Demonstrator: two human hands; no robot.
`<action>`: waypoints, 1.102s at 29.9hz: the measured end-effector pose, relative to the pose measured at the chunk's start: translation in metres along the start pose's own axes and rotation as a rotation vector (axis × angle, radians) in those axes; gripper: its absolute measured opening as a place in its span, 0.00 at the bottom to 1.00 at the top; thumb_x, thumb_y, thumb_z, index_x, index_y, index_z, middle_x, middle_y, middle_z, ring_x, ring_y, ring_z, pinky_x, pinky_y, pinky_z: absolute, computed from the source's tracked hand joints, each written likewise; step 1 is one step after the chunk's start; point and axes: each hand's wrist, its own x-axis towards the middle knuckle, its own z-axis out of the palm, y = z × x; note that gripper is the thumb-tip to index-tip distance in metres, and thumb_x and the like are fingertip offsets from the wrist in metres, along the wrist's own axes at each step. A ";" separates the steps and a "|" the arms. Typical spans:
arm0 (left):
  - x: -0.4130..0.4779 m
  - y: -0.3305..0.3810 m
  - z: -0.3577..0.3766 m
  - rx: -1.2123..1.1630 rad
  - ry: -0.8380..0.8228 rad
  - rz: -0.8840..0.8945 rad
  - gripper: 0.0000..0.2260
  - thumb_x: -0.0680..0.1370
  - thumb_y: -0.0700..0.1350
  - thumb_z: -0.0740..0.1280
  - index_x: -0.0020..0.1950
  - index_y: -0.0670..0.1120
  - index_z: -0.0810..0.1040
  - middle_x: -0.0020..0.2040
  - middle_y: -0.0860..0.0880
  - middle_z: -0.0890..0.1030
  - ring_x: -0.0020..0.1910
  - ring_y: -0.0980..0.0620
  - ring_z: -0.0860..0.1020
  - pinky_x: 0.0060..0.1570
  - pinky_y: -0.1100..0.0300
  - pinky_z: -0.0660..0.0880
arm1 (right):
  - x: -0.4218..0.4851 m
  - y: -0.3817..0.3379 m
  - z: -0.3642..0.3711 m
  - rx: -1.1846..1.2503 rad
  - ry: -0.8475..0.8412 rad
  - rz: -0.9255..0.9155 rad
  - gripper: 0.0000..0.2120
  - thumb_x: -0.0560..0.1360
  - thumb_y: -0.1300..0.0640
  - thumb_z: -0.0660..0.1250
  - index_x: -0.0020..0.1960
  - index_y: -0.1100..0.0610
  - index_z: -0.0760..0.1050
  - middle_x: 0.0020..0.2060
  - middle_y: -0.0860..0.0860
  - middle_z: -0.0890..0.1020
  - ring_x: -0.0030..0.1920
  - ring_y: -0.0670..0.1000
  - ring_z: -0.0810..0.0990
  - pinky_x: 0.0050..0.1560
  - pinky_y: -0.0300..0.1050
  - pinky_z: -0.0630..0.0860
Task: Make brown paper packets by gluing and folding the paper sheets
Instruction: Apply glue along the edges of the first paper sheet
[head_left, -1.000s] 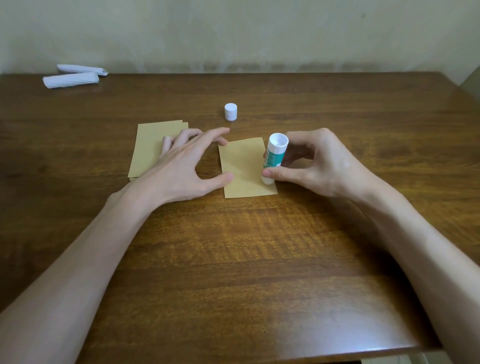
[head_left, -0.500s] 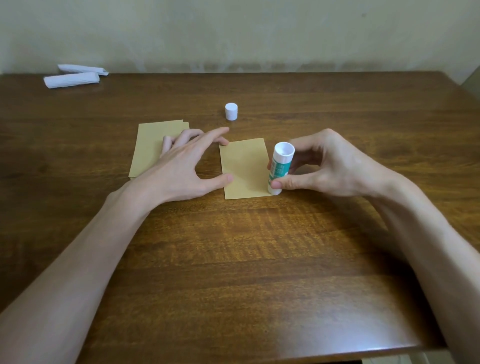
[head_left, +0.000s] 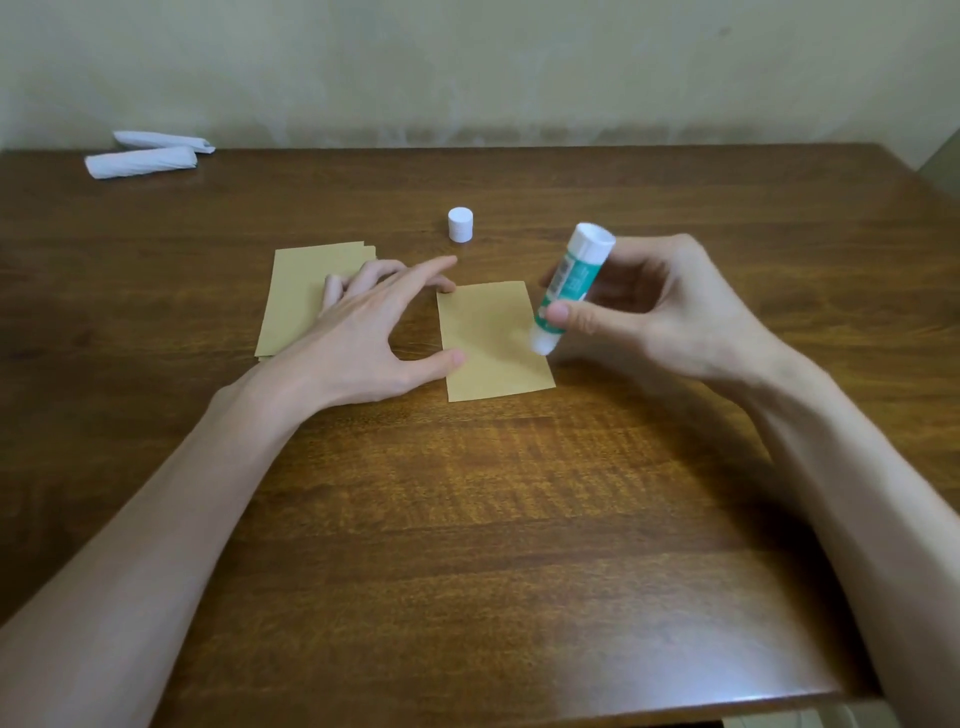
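A single brown paper sheet (head_left: 493, 340) lies flat on the wooden table (head_left: 467, 519). My left hand (head_left: 374, 338) spreads its straight fingers, thumb tip and index tip pressing the sheet's left edge. My right hand (head_left: 649, 317) pinches a green and white glue stick (head_left: 569, 283), tilted, its lower tip at the sheet's right edge. Whether the tip touches the paper I cannot tell. A stack of brown sheets (head_left: 301, 296) lies to the left, partly under my left fingers.
The white glue cap (head_left: 461, 224) stands upright behind the sheet. Two white rolled bundles (head_left: 143, 156) lie at the far left by the wall. The table's front edge runs near the bottom right.
My right hand has carried the glue stick from the sheet's lower right corner up along its right edge, tilting it more. My left hand stays in place.
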 end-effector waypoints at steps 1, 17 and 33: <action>0.000 0.001 0.000 0.003 -0.001 -0.003 0.37 0.77 0.67 0.68 0.82 0.65 0.53 0.73 0.70 0.65 0.76 0.61 0.55 0.66 0.57 0.51 | 0.000 0.001 0.004 0.000 -0.012 -0.003 0.14 0.75 0.56 0.77 0.58 0.61 0.84 0.54 0.50 0.88 0.56 0.48 0.87 0.59 0.39 0.81; 0.000 0.002 0.000 -0.002 0.003 -0.014 0.39 0.74 0.69 0.65 0.82 0.64 0.55 0.72 0.71 0.66 0.76 0.61 0.56 0.67 0.57 0.50 | -0.002 0.004 0.003 0.004 -0.115 -0.029 0.13 0.72 0.56 0.80 0.56 0.55 0.86 0.53 0.51 0.89 0.55 0.56 0.88 0.61 0.56 0.83; 0.001 0.001 -0.001 0.007 -0.008 -0.027 0.39 0.74 0.71 0.65 0.81 0.65 0.54 0.73 0.69 0.67 0.77 0.59 0.56 0.67 0.56 0.50 | 0.003 0.005 0.023 -0.041 -0.143 0.023 0.17 0.68 0.53 0.83 0.50 0.61 0.84 0.47 0.53 0.89 0.51 0.57 0.88 0.54 0.58 0.84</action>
